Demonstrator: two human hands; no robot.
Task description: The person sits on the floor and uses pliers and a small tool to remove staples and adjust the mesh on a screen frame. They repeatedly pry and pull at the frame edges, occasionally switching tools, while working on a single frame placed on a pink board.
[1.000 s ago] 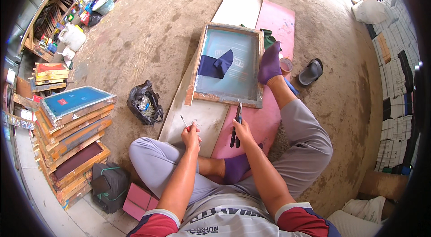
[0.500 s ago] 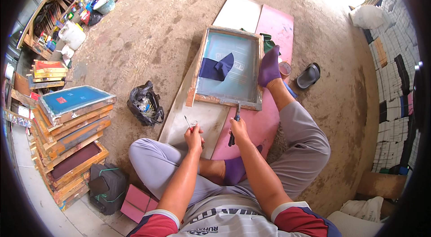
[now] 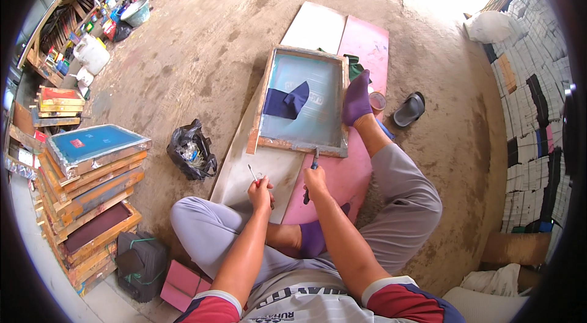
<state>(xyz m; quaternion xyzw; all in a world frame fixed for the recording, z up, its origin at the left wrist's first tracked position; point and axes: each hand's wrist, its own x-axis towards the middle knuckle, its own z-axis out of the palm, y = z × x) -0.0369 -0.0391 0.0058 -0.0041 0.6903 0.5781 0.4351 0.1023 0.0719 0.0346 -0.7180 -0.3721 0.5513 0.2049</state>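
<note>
Wooden-framed screen (image 3: 321,122) lies before me on white and pink boards (image 3: 369,42), navy cloth (image 3: 287,102) over its mesh, my purple-socked foot (image 3: 357,100) at its right edge. Tape roll (image 3: 377,102) and sandal (image 3: 409,110) sit beyond; black bag (image 3: 192,153) left. Its mesh looks pale blue, its wood scuffed. My right hand's (image 3: 316,182) fingers clamp pliers (image 3: 315,158) at its near edge; my left hand's (image 3: 261,194) close round a screwdriver (image 3: 251,171).

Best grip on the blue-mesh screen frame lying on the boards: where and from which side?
I'd take the left rail of the screen frame, coming from the left: it's a straight wooden bar, and that side looks unobstructed. The purple-socked foot is by the right rail; the right hand holds a black-handled tool at the near rail.
</note>
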